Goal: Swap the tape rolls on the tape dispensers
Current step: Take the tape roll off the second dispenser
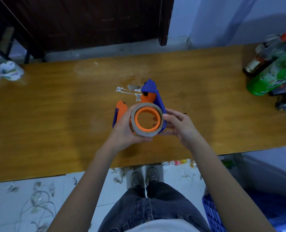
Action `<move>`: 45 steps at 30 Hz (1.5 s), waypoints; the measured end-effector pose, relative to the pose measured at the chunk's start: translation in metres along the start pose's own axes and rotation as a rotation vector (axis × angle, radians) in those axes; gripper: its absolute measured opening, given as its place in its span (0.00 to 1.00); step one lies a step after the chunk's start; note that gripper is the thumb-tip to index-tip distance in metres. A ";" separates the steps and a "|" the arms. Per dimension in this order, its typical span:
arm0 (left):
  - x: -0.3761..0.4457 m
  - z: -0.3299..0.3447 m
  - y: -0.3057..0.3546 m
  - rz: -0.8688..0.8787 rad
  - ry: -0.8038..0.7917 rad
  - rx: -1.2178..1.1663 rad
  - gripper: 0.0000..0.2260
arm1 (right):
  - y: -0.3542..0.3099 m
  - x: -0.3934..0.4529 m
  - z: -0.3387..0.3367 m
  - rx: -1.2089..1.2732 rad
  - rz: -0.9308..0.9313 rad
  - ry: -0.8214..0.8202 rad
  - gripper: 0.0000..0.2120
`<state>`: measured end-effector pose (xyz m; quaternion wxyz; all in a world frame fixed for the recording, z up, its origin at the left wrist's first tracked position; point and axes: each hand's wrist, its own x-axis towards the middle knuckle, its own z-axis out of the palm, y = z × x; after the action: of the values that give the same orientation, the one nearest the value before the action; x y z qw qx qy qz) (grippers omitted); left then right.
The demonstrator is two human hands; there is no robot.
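Note:
A blue and orange tape dispenser (153,91) is held above the middle of the wooden table (55,114). A tape roll (147,119) with a grey rim sits around its orange hub, facing the camera. My left hand (127,129) grips the roll from the left and below. My right hand (179,124) holds the dispenser's blue frame from the right, thumb against the roll's edge. A second dispenser (119,111), orange with a blue side, shows just behind my left hand; most of it is hidden.
White tape scraps (127,91) stick to the table beyond the dispenser. Bottles (273,69) crowd the right end, and a white wrapped pack (6,72) lies at the left end. A blue crate (212,213) stands on the floor at my right.

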<state>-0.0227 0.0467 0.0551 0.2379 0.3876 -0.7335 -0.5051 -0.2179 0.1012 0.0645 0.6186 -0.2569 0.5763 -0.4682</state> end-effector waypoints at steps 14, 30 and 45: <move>0.003 -0.015 0.012 0.194 -0.004 0.173 0.45 | 0.011 0.003 -0.005 0.121 -0.005 -0.086 0.27; 0.002 -0.011 0.005 -0.454 0.390 -1.014 0.55 | 0.023 0.010 0.000 0.275 0.125 0.047 0.08; 0.000 0.026 -0.004 -0.447 0.357 -0.972 0.37 | 0.049 0.026 0.006 0.199 0.232 0.073 0.11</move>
<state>-0.0408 0.0606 0.0414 0.3967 0.4588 -0.2646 -0.7497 -0.2008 0.0978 0.0116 0.6697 -0.1088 0.5750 -0.4572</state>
